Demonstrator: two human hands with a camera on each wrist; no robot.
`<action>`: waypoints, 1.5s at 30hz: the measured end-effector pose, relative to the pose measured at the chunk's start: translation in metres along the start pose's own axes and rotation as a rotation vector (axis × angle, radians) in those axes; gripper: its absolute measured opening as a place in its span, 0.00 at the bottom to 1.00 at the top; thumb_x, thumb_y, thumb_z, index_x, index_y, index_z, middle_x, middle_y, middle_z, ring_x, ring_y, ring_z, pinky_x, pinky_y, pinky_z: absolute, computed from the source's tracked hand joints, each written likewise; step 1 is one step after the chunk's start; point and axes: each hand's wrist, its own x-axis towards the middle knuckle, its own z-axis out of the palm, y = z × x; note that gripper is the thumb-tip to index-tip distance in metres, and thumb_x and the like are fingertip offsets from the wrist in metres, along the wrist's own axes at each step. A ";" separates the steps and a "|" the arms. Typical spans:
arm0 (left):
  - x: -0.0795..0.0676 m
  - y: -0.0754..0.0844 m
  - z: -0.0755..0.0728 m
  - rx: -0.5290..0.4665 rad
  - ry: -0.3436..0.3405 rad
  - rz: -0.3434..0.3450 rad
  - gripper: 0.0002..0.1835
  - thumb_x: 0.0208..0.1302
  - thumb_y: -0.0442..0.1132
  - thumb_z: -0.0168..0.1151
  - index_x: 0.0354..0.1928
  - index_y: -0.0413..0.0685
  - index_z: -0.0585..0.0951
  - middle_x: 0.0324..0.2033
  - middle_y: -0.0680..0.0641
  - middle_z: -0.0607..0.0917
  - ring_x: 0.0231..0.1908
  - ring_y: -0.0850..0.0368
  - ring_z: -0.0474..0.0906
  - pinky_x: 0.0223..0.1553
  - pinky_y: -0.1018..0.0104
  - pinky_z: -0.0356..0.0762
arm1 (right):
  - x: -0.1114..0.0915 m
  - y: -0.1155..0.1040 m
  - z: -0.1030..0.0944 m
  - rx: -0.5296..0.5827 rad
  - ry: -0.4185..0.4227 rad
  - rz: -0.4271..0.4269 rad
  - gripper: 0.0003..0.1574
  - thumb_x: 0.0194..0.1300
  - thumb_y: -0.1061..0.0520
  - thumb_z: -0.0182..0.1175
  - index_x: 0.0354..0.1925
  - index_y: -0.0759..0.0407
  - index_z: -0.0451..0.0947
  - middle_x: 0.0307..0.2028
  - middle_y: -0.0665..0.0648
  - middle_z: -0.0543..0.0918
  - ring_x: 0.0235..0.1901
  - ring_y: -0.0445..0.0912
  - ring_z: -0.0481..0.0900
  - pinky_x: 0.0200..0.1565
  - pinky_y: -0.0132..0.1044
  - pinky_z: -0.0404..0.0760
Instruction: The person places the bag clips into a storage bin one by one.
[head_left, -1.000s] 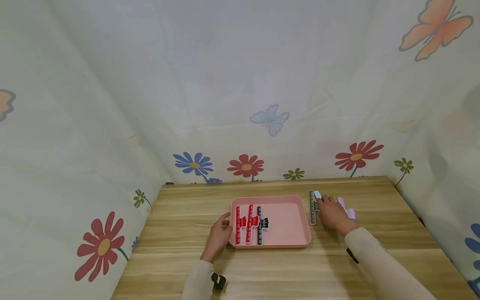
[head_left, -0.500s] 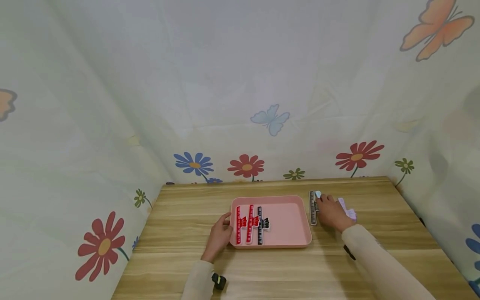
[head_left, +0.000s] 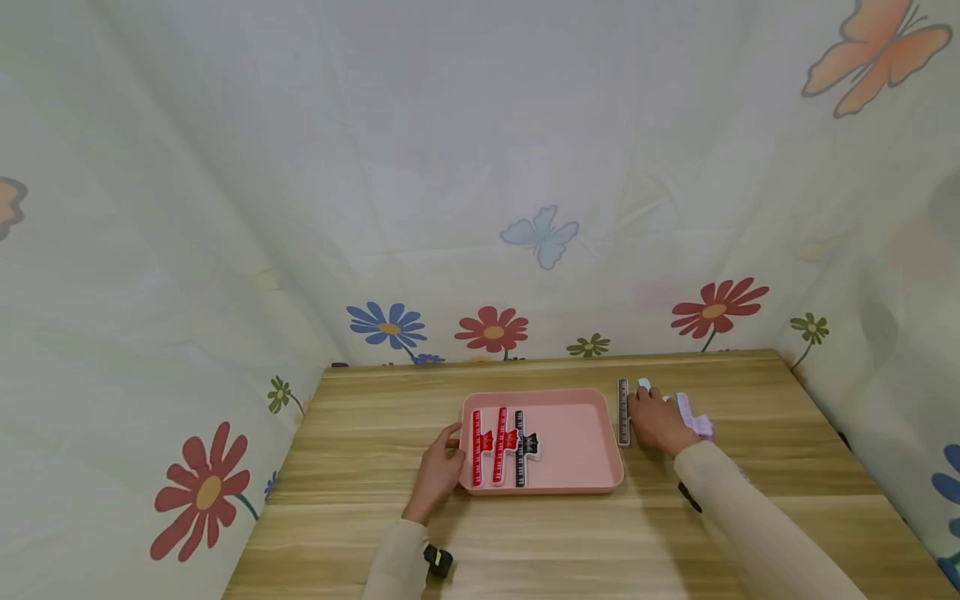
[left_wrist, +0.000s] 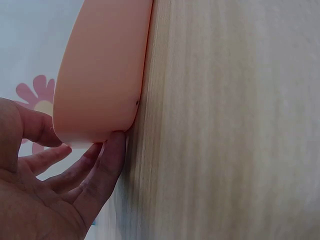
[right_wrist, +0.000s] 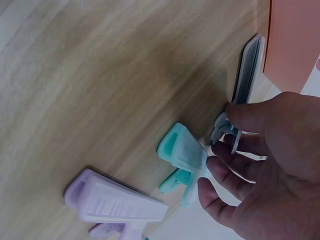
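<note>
Fingertips of your left hand, slightly bent, touch the outside of the pink tray, which holds two red clips and a black clip. Your right hand is nearly closed, thumb and finger pinching the handle of a dark grey clip just right of the tray. It should be light, stiff and smooth; keep to that handle, but squeezing hard may spring it open. Beyond lie a mint clip and a lilac clip.
</note>
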 end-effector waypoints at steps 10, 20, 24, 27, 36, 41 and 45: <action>-0.001 0.003 -0.001 -0.005 0.007 0.000 0.27 0.69 0.33 0.55 0.71 0.43 0.73 0.52 0.32 0.85 0.44 0.47 0.85 0.38 0.61 0.81 | -0.002 0.001 0.005 -0.018 0.029 -0.008 0.18 0.71 0.63 0.55 0.56 0.70 0.74 0.51 0.71 0.77 0.53 0.67 0.75 0.45 0.67 0.78; -0.003 0.004 -0.002 -0.019 -0.005 -0.015 0.28 0.69 0.33 0.54 0.71 0.43 0.72 0.52 0.32 0.84 0.42 0.48 0.84 0.35 0.63 0.80 | -0.007 -0.001 -0.001 0.035 0.031 -0.002 0.22 0.71 0.61 0.59 0.59 0.70 0.73 0.56 0.72 0.76 0.56 0.69 0.75 0.50 0.71 0.76; -0.003 0.005 -0.001 -0.021 -0.009 -0.028 0.27 0.70 0.33 0.54 0.71 0.44 0.72 0.53 0.33 0.84 0.44 0.48 0.84 0.36 0.64 0.80 | -0.009 -0.003 -0.008 0.048 0.037 0.009 0.24 0.71 0.61 0.57 0.62 0.71 0.72 0.59 0.73 0.75 0.60 0.70 0.74 0.53 0.73 0.74; -0.002 0.005 -0.001 -0.020 -0.009 -0.024 0.27 0.70 0.33 0.54 0.71 0.44 0.72 0.53 0.32 0.84 0.43 0.48 0.84 0.35 0.64 0.80 | -0.011 -0.005 -0.012 0.049 0.053 0.010 0.25 0.71 0.61 0.56 0.63 0.70 0.71 0.59 0.72 0.76 0.60 0.69 0.74 0.53 0.72 0.75; -0.001 0.004 -0.001 -0.013 -0.005 -0.022 0.27 0.70 0.34 0.54 0.71 0.45 0.72 0.54 0.33 0.85 0.44 0.48 0.84 0.36 0.64 0.80 | -0.015 -0.010 -0.019 0.069 0.114 0.015 0.26 0.69 0.60 0.60 0.63 0.68 0.72 0.59 0.72 0.77 0.59 0.69 0.75 0.52 0.70 0.77; -0.001 0.004 -0.001 -0.011 -0.007 -0.020 0.27 0.70 0.34 0.54 0.71 0.45 0.72 0.53 0.33 0.85 0.44 0.48 0.85 0.37 0.64 0.80 | -0.019 -0.010 -0.026 0.058 0.146 0.004 0.27 0.69 0.60 0.61 0.63 0.69 0.72 0.59 0.73 0.77 0.58 0.69 0.76 0.49 0.69 0.78; -0.001 0.005 -0.001 -0.007 -0.001 -0.010 0.27 0.70 0.34 0.54 0.71 0.45 0.72 0.53 0.33 0.85 0.44 0.48 0.85 0.38 0.63 0.80 | -0.022 -0.009 -0.030 0.056 0.152 -0.001 0.27 0.70 0.60 0.60 0.64 0.69 0.71 0.60 0.74 0.77 0.59 0.70 0.76 0.49 0.70 0.77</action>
